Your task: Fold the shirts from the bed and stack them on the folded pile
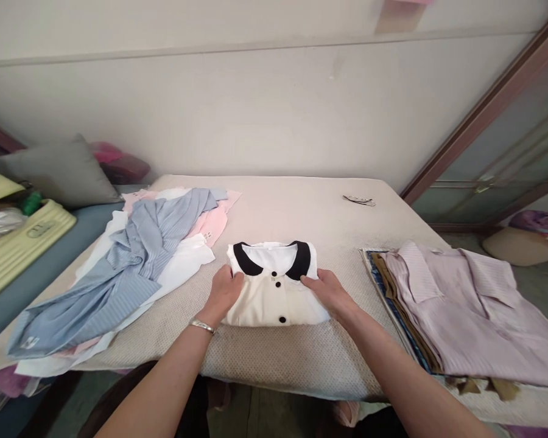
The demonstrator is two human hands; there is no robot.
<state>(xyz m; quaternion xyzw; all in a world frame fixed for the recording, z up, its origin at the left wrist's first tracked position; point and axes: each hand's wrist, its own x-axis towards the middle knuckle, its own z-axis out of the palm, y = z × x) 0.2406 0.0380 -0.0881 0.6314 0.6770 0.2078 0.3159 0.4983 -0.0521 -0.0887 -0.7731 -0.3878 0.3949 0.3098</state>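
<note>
A cream blouse (256, 301) with a black collar and black buttons lies folded in front of me, its collar towards the wall. My left hand (226, 291) grips its left edge below the collar, thumb on top and fingers tucked underneath. On the other side my right hand (326, 289) pinches the right edge, with the thumb by the black collar's tip. The fingers under the cloth are hidden. A silver bracelet (202, 326) circles my left wrist.
Loose blue striped, white and pink garments (155, 243) are heaped on the left of the covered table (292, 210). A folded stack with a pale mauve shirt (461, 316) on top sits right. A small dark-and-white item (358, 200) lies near the back. A wall (274, 115) stands behind.
</note>
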